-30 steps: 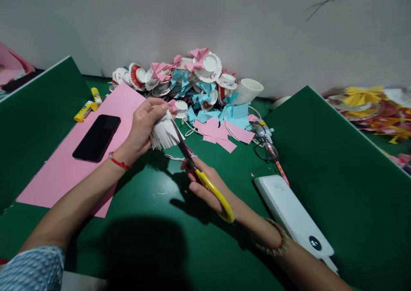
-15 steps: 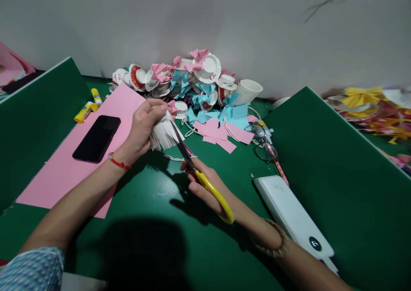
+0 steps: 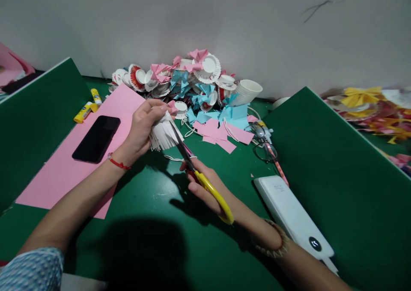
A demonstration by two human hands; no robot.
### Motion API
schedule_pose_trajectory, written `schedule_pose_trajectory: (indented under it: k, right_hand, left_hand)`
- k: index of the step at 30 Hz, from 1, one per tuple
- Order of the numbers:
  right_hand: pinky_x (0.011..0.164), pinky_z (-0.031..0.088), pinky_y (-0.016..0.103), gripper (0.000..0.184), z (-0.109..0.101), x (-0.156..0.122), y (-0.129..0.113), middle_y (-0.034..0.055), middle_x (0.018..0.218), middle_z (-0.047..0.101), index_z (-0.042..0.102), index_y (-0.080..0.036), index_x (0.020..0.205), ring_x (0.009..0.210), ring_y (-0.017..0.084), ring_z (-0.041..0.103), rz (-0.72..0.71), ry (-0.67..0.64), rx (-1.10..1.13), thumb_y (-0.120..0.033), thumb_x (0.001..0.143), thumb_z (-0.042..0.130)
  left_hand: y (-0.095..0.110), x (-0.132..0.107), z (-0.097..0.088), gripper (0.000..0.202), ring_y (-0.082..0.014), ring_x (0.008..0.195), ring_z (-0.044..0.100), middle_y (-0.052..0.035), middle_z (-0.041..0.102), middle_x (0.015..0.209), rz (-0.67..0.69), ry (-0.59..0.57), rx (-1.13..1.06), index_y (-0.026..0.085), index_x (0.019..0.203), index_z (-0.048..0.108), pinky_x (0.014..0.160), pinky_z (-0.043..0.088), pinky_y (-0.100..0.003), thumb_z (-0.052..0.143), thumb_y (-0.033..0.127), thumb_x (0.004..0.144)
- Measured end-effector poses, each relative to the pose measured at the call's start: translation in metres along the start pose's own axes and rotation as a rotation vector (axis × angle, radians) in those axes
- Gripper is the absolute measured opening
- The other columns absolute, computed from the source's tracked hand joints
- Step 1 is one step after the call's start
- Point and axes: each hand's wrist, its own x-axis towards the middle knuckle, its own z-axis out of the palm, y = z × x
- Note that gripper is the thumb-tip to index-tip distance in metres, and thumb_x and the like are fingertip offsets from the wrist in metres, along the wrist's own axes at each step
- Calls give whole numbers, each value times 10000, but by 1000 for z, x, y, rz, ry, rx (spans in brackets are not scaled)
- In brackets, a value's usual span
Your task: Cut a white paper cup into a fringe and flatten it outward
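Observation:
My left hand (image 3: 141, 126) is closed round a white paper cup (image 3: 164, 132) whose wall is cut into a fringe of strips, held above the green table (image 3: 154, 205). My right hand (image 3: 208, 192) grips yellow-handled scissors (image 3: 199, 171); the blades point up and left and their tips lie against the cup's fringe. A thin white paper strip (image 3: 175, 158) lies on the table just under the cup.
A pink sheet (image 3: 67, 167) with a black phone (image 3: 96, 138) lies at the left, glue sticks (image 3: 86, 107) behind it. At the back is a pile of paper cup pieces and bows (image 3: 189, 83). Pink scraps (image 3: 220, 132), glasses (image 3: 265, 145) and a white power bank (image 3: 292, 216) lie at the right, between green dividers (image 3: 337, 154).

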Motion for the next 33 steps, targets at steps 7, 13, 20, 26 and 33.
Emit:
schedule_pose_trajectory:
  k: [7,13,20,26,33]
  right_hand:
    - [510,278,258,508,0,0,1,-52,615,381,456,-174,982,532,118,317,-9,8,-11,-661,843,417]
    - [519,314,259,498,0,0,3,-41,607,433,481,-173,965,538,128,380,-45,41,-52,-651,862,389]
    - [528,324,258,487,1,1,3,-29,619,467,489,-183,886,533,122,396,-71,95,-120,-655,867,373]
    - [508,308,247,482,2,0,4,-36,597,444,485,-184,848,514,115,376,-88,117,-131,-652,872,376]
    - [489,294,241,505,4,-1,5,-37,575,440,487,-178,816,500,109,357,-92,142,-143,-657,889,346]
  left_hand:
    - [0,0,0,279,-114,599,634,24,651,648,-7,6,11,184,721,590,555,520,-210,777,315,560]
    - [0,-1,0,317,-128,608,638,20,629,653,10,-17,39,182,760,573,577,524,-242,778,341,577]
    - [0,-3,3,266,-109,581,625,28,649,636,-2,-1,-4,181,706,596,552,508,-215,777,298,549]
    - [-2,-2,2,258,-117,600,638,6,677,714,-1,1,12,181,716,591,561,517,-226,766,297,566]
    - [-3,-2,1,237,-111,595,636,13,662,683,-11,-5,5,174,722,586,554,516,-214,752,270,584]
